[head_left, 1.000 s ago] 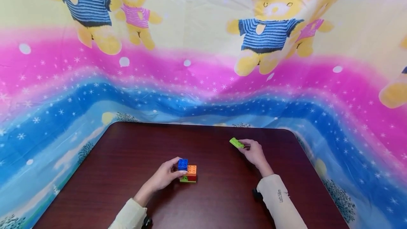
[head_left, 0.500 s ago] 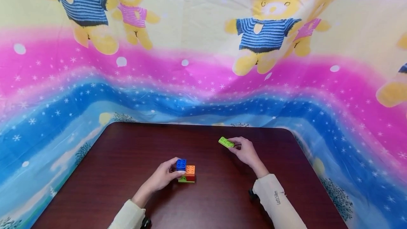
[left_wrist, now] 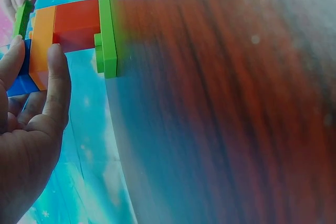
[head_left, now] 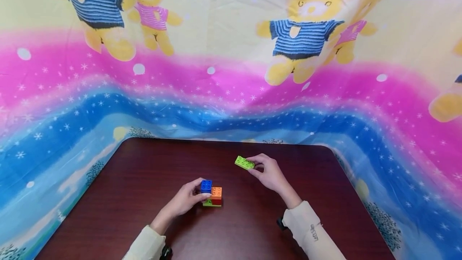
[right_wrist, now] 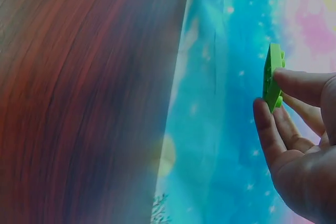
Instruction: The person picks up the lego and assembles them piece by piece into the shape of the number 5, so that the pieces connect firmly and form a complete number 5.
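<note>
A small stack of toy building bricks stands on the table: a flat green brick [left_wrist: 108, 38] at the bottom, then a red brick [left_wrist: 77, 23], an orange brick [head_left: 216, 192] and a blue brick [head_left: 206, 186] on top, offset to the left. My left hand [head_left: 185, 200] grips the blue brick from the left, with one finger against the orange brick in the left wrist view. Up to the right and apart from the stack, my right hand [head_left: 270, 175] pinches a flat lime-green brick [head_left: 244, 162] by its right end. Its studs face up, and it is held above the table.
The dark wooden table [head_left: 151, 163] has rounded far corners. Behind and beside it hangs a curtain [head_left: 231, 79] printed with bears and snowflakes. Each wrist wears a black device below a pale sleeve [head_left: 306, 228].
My right hand has moved left with the flat lime-green brick, closer to the stack. The left hand keeps its grip on the blue brick, and the stack has not moved.
</note>
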Demonstrator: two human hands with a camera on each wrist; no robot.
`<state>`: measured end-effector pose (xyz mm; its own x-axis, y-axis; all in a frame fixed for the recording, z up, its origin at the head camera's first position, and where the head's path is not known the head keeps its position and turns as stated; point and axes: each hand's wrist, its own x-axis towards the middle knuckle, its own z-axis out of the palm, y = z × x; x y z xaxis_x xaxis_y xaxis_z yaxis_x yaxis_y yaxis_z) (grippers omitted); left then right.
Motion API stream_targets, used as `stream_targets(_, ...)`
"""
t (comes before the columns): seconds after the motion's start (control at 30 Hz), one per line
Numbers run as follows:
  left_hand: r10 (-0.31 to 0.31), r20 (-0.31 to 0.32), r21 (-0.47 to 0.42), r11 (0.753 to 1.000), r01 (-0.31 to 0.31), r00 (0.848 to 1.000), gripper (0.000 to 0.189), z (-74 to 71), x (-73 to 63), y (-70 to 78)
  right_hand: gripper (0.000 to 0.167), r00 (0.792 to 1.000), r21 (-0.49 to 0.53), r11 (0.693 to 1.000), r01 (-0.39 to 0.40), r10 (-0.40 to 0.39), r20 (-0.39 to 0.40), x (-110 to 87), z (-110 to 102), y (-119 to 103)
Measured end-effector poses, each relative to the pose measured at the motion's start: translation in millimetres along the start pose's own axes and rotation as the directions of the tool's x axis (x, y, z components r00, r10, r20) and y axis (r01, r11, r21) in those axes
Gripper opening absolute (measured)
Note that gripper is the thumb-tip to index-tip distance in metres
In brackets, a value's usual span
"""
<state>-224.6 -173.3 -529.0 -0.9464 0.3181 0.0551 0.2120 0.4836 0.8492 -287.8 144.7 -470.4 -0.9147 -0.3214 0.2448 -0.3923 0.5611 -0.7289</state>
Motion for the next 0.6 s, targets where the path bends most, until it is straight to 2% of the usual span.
stream_targets(0.23,0.003,0.005,0.003,1.0,-0.003,1.0,0.037,0.9,-0.6,-1.1,0.038,0.998,-0.007,0.998,0.056,-0.056,0.043,-5.2,10.1,-19.0)
stream_targets(0.6,0.02,0.001,0.009,1.0,-0.02,1.0,0.036,-0.9,-1.1,-0.5,0.039,0.991,0.04,0.994,0.102,-0.105,0.088,-9.2,20.3,-39.7)
